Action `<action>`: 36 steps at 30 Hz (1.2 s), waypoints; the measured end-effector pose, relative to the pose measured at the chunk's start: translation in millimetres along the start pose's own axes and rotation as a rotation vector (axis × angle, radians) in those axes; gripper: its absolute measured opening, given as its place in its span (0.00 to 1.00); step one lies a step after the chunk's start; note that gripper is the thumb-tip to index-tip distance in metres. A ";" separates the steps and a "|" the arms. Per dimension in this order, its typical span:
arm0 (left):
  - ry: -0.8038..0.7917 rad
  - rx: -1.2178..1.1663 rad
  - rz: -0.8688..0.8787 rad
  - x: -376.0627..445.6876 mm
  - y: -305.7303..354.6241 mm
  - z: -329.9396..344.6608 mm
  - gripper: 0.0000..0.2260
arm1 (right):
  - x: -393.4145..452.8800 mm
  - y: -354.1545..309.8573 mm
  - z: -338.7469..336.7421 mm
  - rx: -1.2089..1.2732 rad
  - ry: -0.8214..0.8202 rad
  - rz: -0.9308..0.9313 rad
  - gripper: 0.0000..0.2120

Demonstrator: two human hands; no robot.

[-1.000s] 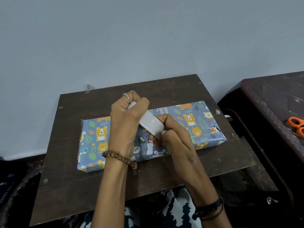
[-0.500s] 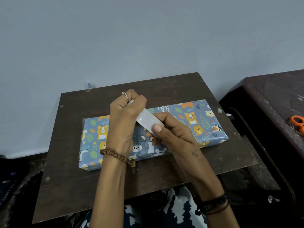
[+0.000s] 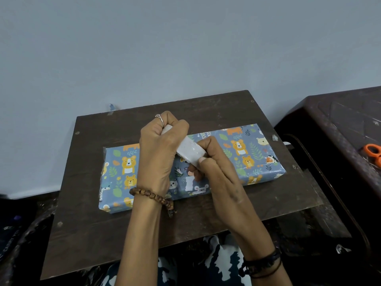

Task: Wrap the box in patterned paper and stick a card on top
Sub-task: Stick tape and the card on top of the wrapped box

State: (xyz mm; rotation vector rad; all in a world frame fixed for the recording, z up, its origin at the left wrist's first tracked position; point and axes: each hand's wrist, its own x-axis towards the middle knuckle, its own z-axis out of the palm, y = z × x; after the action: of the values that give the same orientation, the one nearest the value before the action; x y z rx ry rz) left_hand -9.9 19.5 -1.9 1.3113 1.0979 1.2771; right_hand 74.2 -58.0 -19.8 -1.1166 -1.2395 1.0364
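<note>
A flat box wrapped in blue paper with bears and leaves [image 3: 245, 153] lies across the dark wooden board [image 3: 86, 223]. Above its middle, my left hand [image 3: 158, 153] grips a whitish roll of tape [image 3: 190, 152], fingers curled round its far side. My right hand [image 3: 214, 164] pinches the near end of the roll with thumb on top and fingers curled below. Both hands hide the box's centre. No card is in view.
Orange-handled scissors [image 3: 373, 153] lie on a dark side table [image 3: 338, 124] at the right. A grey wall stands right behind the board. A scrap of tape [image 3: 111, 109] sticks up at the board's back edge. Patterned cloth on my lap [image 3: 218, 263] shows below.
My right thumb has shifted along the roll's near end and the fingers have curled tighter. The left hand keeps its grip. The box has not moved.
</note>
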 end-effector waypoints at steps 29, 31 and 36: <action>-0.068 -0.058 -0.009 1.7 -0.8 1.4 0.15 | -2.4 8.8 -8.0 0.021 -0.052 0.017 0.08; -0.068 -0.070 -0.012 1.4 -0.7 1.4 0.15 | -0.7 10.6 -7.6 0.020 -0.046 0.018 0.10; -0.067 -0.054 -0.019 2.4 -1.1 0.6 0.16 | 5.6 16.5 -7.8 0.001 -0.028 0.028 0.19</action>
State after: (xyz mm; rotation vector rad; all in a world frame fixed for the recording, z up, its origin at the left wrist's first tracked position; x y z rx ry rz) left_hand -9.2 22.0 -2.7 1.2909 1.0202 1.2318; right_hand 82.5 -50.2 -35.2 -1.1250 -1.2489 1.0767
